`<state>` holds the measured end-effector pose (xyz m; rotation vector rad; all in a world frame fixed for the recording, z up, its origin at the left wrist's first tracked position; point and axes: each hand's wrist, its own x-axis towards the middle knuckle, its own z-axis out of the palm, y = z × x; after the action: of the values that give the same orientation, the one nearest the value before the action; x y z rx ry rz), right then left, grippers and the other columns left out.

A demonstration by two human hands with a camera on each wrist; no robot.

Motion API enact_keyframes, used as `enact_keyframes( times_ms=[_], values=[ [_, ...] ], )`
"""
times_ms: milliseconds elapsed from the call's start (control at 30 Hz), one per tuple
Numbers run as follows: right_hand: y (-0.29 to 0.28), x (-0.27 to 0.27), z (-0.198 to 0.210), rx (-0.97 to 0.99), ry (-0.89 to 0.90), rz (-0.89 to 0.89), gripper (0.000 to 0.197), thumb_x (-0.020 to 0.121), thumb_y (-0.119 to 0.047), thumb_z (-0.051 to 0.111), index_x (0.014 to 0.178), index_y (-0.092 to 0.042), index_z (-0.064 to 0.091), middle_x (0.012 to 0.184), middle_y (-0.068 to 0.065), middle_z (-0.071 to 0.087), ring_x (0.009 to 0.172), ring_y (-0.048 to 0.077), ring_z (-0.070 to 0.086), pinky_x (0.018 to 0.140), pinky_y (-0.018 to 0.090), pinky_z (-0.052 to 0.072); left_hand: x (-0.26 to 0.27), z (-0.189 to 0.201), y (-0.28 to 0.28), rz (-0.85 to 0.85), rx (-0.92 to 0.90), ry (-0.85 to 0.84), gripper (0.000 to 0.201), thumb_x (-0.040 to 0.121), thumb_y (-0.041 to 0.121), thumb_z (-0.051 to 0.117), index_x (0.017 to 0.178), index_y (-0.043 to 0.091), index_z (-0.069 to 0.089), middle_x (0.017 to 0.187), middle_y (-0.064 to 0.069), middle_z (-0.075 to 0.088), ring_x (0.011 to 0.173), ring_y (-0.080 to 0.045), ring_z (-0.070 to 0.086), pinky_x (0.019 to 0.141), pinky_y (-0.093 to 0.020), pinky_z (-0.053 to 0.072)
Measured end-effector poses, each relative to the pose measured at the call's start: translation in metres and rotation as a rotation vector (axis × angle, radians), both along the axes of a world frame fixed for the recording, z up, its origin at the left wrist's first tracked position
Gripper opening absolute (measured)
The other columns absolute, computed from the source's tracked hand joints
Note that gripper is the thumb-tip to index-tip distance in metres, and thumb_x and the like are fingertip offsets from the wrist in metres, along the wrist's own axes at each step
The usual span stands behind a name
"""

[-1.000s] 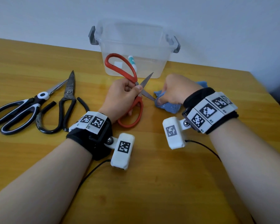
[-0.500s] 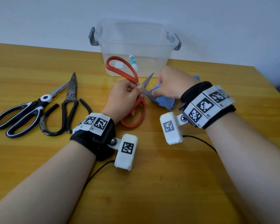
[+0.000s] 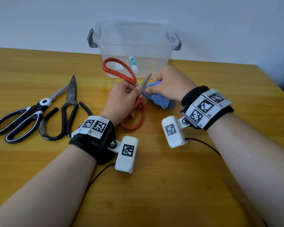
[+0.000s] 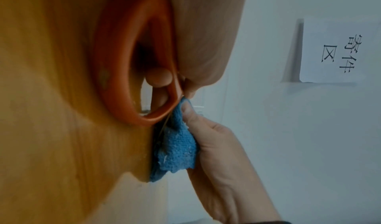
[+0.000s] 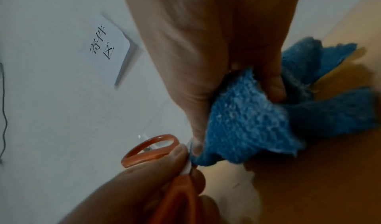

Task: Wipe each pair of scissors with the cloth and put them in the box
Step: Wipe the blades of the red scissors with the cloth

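My left hand (image 3: 125, 97) grips the red-handled scissors (image 3: 120, 69) near their pivot, blades spread apart. One blade tip (image 3: 147, 78) points up toward the box. My right hand (image 3: 169, 84) pinches the blue cloth (image 3: 159, 99) around the other blade, right beside the left thumb. The left wrist view shows the red handle loop (image 4: 115, 74) and the cloth (image 4: 177, 147) folded over the blade. In the right wrist view the cloth (image 5: 247, 121) hangs bunched from my fingers next to the red handle (image 5: 148, 149). The clear plastic box (image 3: 134, 36) stands behind the hands.
Black-and-white scissors (image 3: 21, 118) and dark metal scissors (image 3: 67, 112) lie on the wooden table (image 3: 154, 185) at the left. A small white and teal tube (image 3: 133, 64) lies inside the box. A wall with a paper sign (image 4: 338, 49) is behind.
My right hand has slid the cloth along the blade toward the pivot, from out at the right to right against the left thumb. The left hand has kept holding the scissors.
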<state>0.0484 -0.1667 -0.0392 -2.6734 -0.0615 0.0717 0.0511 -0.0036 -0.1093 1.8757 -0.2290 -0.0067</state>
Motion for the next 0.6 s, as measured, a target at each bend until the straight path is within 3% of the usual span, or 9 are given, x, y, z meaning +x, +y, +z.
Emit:
enact_keyframes(
  times_ms=[67,200,233,300,367,467,600],
  values=[
    [-0.006,0.0,0.0,-0.032,0.025,-0.007,0.038,0.083,-0.039,0.08,0.072,-0.006,0.064,0.059,0.006,0.034,0.053,0.019,0.034,0.043,0.025,0.021,0.0,0.0,0.0,-0.009,0.001,0.001,0.026,0.105,0.023,0.057,0.085,0.007,0.062,0.059,-0.008,0.07,0.032,-0.018,0.049,0.035,-0.022,0.036],
    [-0.014,-0.004,-0.002,-0.101,0.084,-0.024,0.042,0.085,-0.041,0.079,0.075,-0.002,0.065,0.063,0.01,0.041,0.057,0.022,0.041,0.049,0.032,0.024,0.0,0.0,-0.001,-0.011,0.005,0.004,0.029,0.105,0.025,0.058,0.087,0.002,0.064,0.062,-0.011,0.072,0.03,-0.016,0.049,0.035,-0.021,0.036],
    [-0.018,-0.006,-0.004,-0.097,0.098,-0.031,0.042,0.085,-0.04,0.079,0.075,-0.002,0.065,0.063,0.011,0.046,0.058,0.023,0.045,0.049,0.032,0.025,0.0,0.0,-0.002,-0.008,0.005,0.007,0.029,0.104,0.025,0.058,0.088,0.001,0.064,0.063,-0.012,0.072,0.03,-0.016,0.049,0.035,-0.021,0.036],
    [-0.026,-0.01,-0.008,-0.081,0.13,-0.042,0.041,0.086,-0.039,0.079,0.094,0.0,0.073,0.076,0.016,0.064,0.068,0.026,0.059,0.051,0.03,0.033,0.0,0.0,-0.001,-0.004,0.001,0.008,0.029,0.104,0.026,0.059,0.088,0.003,0.063,0.063,-0.01,0.072,0.031,-0.017,0.049,0.035,-0.021,0.036],
    [-0.029,-0.014,-0.008,-0.086,0.15,-0.048,0.037,0.086,-0.039,0.078,0.1,-0.004,0.075,0.084,0.015,0.069,0.071,0.022,0.061,0.051,0.029,0.035,-0.001,0.0,-0.001,-0.003,-0.004,0.004,0.028,0.104,0.026,0.059,0.085,0.006,0.062,0.059,-0.006,0.07,0.031,-0.017,0.05,0.035,-0.022,0.037],
    [-0.024,-0.013,-0.001,-0.097,0.097,-0.053,0.033,0.086,-0.04,0.078,0.096,-0.009,0.077,0.08,0.012,0.07,0.064,0.019,0.059,0.049,0.027,0.035,-0.002,0.001,-0.002,-0.004,-0.008,-0.006,0.027,0.104,0.026,0.059,0.083,0.008,0.061,0.054,0.0,0.066,0.031,-0.018,0.05,0.034,-0.022,0.037],
    [-0.01,-0.009,0.01,0.066,-0.043,-0.036,0.019,0.085,-0.037,0.078,0.086,-0.018,0.079,0.078,0.003,0.071,0.069,0.015,0.064,0.053,0.022,0.041,0.0,0.0,-0.001,-0.005,-0.009,-0.008,0.028,0.104,0.025,0.06,0.086,0.004,0.062,0.056,-0.003,0.067,0.032,-0.019,0.051,0.034,-0.025,0.039]
  ],
)
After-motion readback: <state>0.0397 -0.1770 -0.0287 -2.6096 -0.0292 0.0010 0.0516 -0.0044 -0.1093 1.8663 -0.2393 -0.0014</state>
